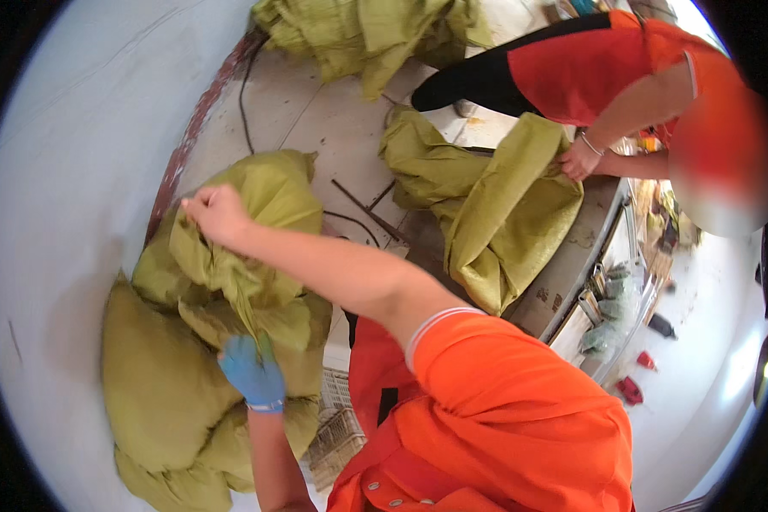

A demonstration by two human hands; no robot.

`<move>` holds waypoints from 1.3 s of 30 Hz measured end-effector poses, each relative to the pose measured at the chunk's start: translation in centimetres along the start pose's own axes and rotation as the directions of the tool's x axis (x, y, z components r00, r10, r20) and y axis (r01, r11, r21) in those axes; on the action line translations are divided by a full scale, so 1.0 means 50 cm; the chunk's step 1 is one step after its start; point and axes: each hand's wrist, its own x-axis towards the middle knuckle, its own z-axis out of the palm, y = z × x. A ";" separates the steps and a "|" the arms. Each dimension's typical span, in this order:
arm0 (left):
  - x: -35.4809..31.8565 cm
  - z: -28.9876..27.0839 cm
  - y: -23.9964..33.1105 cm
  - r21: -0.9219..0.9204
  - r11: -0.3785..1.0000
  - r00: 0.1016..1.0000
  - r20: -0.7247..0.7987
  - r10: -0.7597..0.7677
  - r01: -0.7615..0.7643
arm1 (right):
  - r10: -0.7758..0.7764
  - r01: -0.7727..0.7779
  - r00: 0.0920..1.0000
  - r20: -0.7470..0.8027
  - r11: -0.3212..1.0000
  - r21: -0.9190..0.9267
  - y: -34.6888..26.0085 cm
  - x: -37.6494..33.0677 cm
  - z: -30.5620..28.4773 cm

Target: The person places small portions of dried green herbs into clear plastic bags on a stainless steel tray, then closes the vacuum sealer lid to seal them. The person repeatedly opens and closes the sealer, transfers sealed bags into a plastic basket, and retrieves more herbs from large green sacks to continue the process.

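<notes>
My right hand (216,213) is bare and reaches across from an orange sleeve, its fingers closed on the bunched top of a yellow-green woven sack (264,192). My left hand (253,372), in a blue glove, grips the same sack's gathered fabric lower down. The sack rests on top of other full yellow-green sacks (158,384) piled against the white wall.
A co-worker in a red shirt holds another yellow-green sack (503,213) draped over a bench edge (572,264) at right, one hand (578,160) on it. More sacks (367,34) lie at the top. A white plastic crate (337,427) stands by my legs. A cable and thin rods (363,209) lie on the floor.
</notes>
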 end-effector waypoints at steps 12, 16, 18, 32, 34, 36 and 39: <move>0.088 0.112 -0.023 -0.531 0.844 0.984 -0.092 -0.150 0.079 | 0.562 -0.486 0.825 -0.053 0.754 0.442 -0.009 0.009 -0.070; 0.085 0.094 0.050 -0.333 0.938 0.970 -0.241 0.012 -0.095 | 0.561 -0.510 0.823 -0.093 0.801 0.313 0.157 0.139 -0.072; 0.077 0.101 0.046 -0.345 0.929 0.959 -0.282 0.030 -0.131 | 0.588 -0.523 0.795 -0.149 0.789 0.324 0.139 0.116 -0.046; 0.260 0.150 -0.097 -0.180 0.983 0.965 -0.249 -0.082 0.037 | -0.699 0.745 0.643 0.314 0.474 -0.470 -0.044 -0.192 -0.116; 0.249 0.146 -0.084 -0.165 0.983 0.975 -0.192 -0.109 0.077 | -0.723 0.779 0.597 0.348 0.419 -0.466 -0.050 -0.190 -0.125; 0.262 0.144 -0.077 -0.189 0.978 0.962 -0.238 -0.131 0.087 | -0.722 0.725 0.666 0.186 0.569 -0.388 -0.062 -0.168 -0.126; 0.261 0.132 -0.061 -0.143 0.981 0.974 -0.169 -0.151 0.128 | -0.547 0.545 0.828 0.126 0.728 -0.417 -0.060 -0.124 -0.124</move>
